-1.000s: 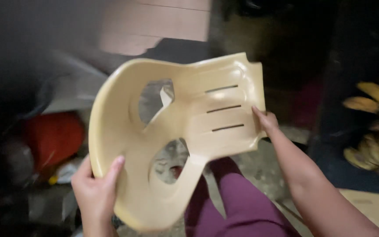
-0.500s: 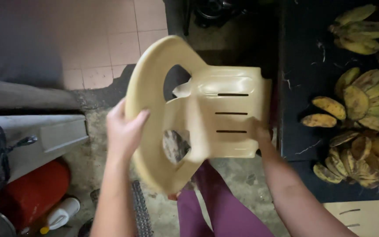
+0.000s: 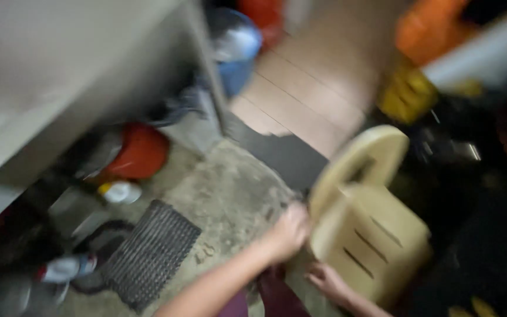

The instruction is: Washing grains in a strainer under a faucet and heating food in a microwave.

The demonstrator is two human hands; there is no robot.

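Note:
A cream plastic chair (image 3: 371,223) with slots in its seat stands low at the right, blurred by motion. My left hand (image 3: 289,230) grips the chair's near left edge, by the curved backrest. My right hand (image 3: 327,280) holds the lower front edge of the seat from beneath. Both forearms reach in from the bottom of the head view.
A dark ribbed mat (image 3: 148,252) lies on the concrete floor. A red bucket (image 3: 139,151) and a white-and-yellow bottle (image 3: 120,191) sit beside a grey cabinet (image 3: 60,82). A blue tub (image 3: 237,50) stands far off by the tiled floor (image 3: 312,88). Orange and yellow items blur at top right.
The view has swung left and the chair now sits lower at the right. The bananas have left the frame. Both hands have kept hold of the chair.

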